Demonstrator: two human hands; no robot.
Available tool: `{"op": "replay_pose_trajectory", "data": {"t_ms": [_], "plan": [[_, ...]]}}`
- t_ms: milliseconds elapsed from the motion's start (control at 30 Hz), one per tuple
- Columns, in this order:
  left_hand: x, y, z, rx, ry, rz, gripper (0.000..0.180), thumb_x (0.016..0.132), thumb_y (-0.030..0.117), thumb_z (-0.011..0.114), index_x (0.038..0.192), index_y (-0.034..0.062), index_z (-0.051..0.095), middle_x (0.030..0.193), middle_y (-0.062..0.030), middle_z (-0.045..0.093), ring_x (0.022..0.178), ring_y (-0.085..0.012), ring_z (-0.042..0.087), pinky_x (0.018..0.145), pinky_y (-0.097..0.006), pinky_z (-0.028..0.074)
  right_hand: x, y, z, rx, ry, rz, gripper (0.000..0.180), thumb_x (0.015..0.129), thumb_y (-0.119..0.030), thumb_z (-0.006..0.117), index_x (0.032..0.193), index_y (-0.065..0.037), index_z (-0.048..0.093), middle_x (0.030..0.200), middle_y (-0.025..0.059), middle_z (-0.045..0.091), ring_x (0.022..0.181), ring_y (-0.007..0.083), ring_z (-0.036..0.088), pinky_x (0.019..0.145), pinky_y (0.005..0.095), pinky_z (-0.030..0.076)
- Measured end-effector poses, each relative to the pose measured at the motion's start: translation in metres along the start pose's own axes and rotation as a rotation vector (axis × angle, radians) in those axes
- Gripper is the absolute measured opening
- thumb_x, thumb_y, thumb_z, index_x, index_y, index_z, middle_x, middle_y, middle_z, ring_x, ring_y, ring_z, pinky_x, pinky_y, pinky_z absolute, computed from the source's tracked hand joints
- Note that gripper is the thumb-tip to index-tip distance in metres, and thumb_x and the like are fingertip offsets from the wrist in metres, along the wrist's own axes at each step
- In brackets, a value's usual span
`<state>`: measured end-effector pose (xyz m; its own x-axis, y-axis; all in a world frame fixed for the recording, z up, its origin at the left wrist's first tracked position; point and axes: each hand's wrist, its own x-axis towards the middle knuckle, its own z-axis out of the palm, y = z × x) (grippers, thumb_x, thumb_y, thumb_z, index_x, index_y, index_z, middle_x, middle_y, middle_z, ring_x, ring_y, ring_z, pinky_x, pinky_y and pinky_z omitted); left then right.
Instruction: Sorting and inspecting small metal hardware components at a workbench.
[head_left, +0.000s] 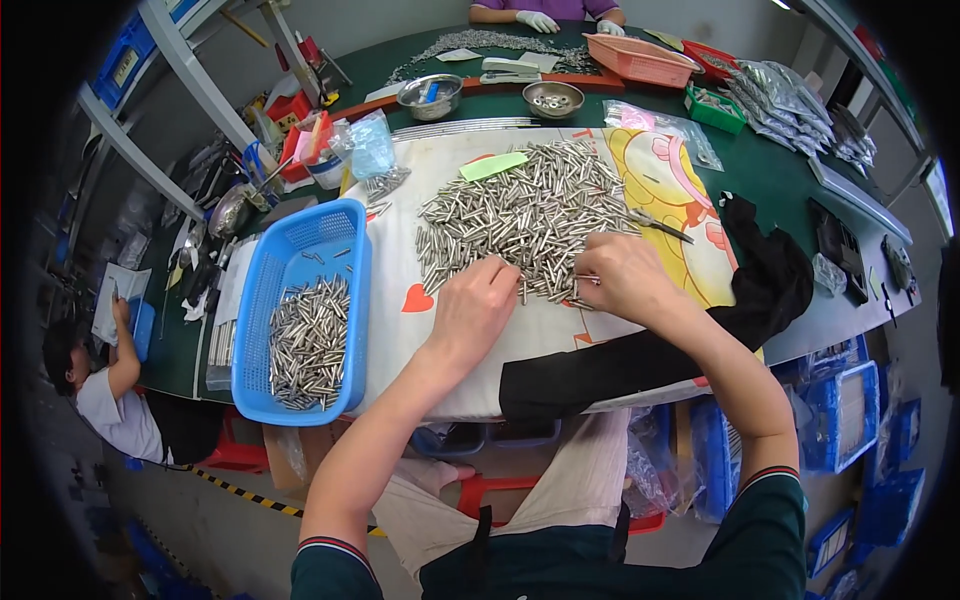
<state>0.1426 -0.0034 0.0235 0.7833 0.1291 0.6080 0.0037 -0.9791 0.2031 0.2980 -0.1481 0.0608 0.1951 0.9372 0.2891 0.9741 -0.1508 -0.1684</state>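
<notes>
A broad heap of small silvery metal pins (540,205) lies on a printed cloth (390,330) in front of me. At the heap's near left edge my left hand (478,305) is closed, thumb and fingertips pinched on a metal pin. My right hand (628,278) pinches another pin at the near right edge. Both hands are partly turned away, so their fingertips show only in part. A light green slip (493,166) rests on top of the heap. To the left stands a blue perforated basket (360,270) with many similar pins in it.
Black cloth (590,375) lies along the near edge, and dark tweezers (665,228) sit right of the heap. Farther back are two metal bowls (553,98), a green tray (715,108) and a pink basket (640,58). A gloved co-worker (540,20) sits opposite; another person (120,400) is at left.
</notes>
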Motion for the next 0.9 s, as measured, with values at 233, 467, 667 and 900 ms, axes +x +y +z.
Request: {"op": "replay_pose_trajectory", "data": {"t_ms": [233, 467, 667, 900], "plan": [[0.028, -0.012, 0.021, -0.510, 0.465, -0.149, 0.014, 0.078, -0.003, 0.059, 0.091, 0.0030, 0.057, 0.088, -0.0087, 0.057, 0.074, -0.0201, 0.057, 0.064, -0.028, 0.046, 0.053, -0.010, 0.041, 0.485, 0.733, -0.184, 0.018, 0.063, -0.001, 0.067, 0.080, -0.006, 0.066, 0.075, 0.0056, 0.056, 0.064, 0.0189, 0.055, 0.053, 0.0290, 0.045], [0.025, -0.018, 0.032, -0.501, 0.400, -0.173, 0.014, 0.079, 0.002, 0.060, 0.093, 0.0045, 0.059, 0.089, -0.0088, 0.058, 0.078, -0.0240, 0.058, 0.067, -0.031, 0.047, 0.049, -0.004, 0.058, 0.517, 0.730, -0.175, 0.021, 0.061, 0.000, 0.067, 0.081, -0.005, 0.066, 0.072, 0.0058, 0.054, 0.061, 0.0190, 0.054, 0.052, 0.0288, 0.044], [0.025, -0.018, 0.034, -0.540, 0.386, -0.181, 0.015, 0.079, -0.003, 0.058, 0.093, 0.0028, 0.059, 0.089, -0.0087, 0.059, 0.077, -0.0186, 0.057, 0.068, -0.027, 0.046, 0.048, -0.004, 0.061, 0.527, 0.754, -0.168, 0.019, 0.062, 0.000, 0.067, 0.080, -0.005, 0.065, 0.071, 0.0063, 0.055, 0.060, 0.0195, 0.054, 0.051, 0.0290, 0.043], [0.023, -0.017, 0.035, -0.551, 0.396, -0.189, 0.015, 0.079, 0.001, 0.059, 0.093, 0.0043, 0.060, 0.089, -0.0087, 0.059, 0.078, -0.0232, 0.059, 0.067, -0.031, 0.047, 0.043, -0.008, 0.060, 0.541, 0.740, -0.129, 0.021, 0.063, -0.001, 0.068, 0.083, -0.004, 0.065, 0.071, 0.0069, 0.056, 0.061, 0.0206, 0.055, 0.051, 0.0295, 0.044]]}}
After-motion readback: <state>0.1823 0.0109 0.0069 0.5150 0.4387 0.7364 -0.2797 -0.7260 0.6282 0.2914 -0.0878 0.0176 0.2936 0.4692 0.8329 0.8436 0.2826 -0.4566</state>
